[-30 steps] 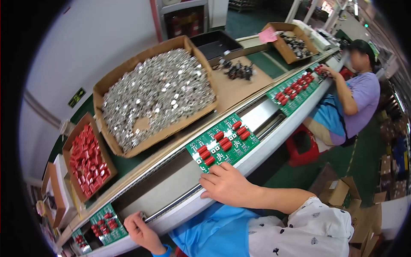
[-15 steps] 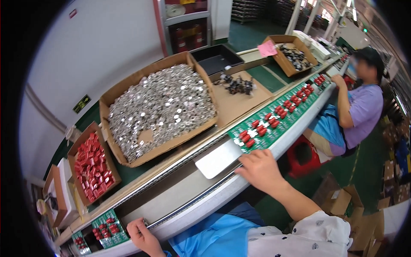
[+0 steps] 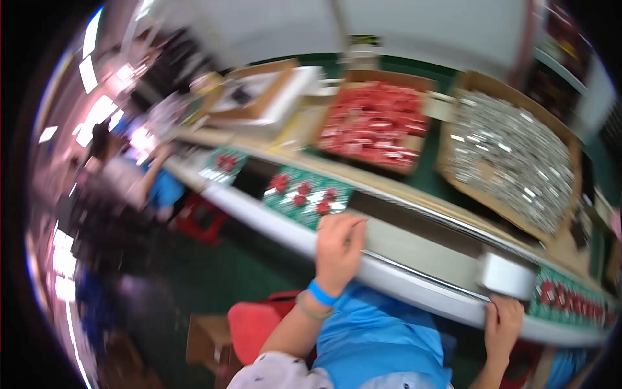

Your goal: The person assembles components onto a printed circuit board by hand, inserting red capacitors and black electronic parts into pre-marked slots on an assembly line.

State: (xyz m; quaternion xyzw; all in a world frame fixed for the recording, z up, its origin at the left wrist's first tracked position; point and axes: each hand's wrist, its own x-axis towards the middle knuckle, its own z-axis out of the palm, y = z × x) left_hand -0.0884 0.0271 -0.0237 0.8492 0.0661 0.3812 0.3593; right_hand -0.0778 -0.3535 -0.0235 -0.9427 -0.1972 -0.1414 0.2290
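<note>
The picture is blurred by motion. My left hand [image 3: 338,249], a blue band on its wrist, is at the line's near rail beside a green circuit board [image 3: 289,209] with several red components. Its fingers are curled, and whatever may be in them is hidden. Farther right, my right hand [image 3: 505,321] rests on the near rail with its fingers laid over the edge, nothing visible in it. Just beyond it lies a white plate [image 3: 508,275] across the track. Right of that plate sits a row of green boards with red components [image 3: 564,299].
Behind the line stand a carton of red parts [image 3: 372,123] and a larger carton of silvery metal parts [image 3: 512,162]. A white box [image 3: 265,120] is at the back left. Another person [image 3: 126,172] sits farther left along the line. A red stool [image 3: 253,330] stands by my left arm.
The view has swung left, so the cartons and boards now appear farther right. The boards and a person at the line's left end have come into sight. Both hands remain at the near rail.
</note>
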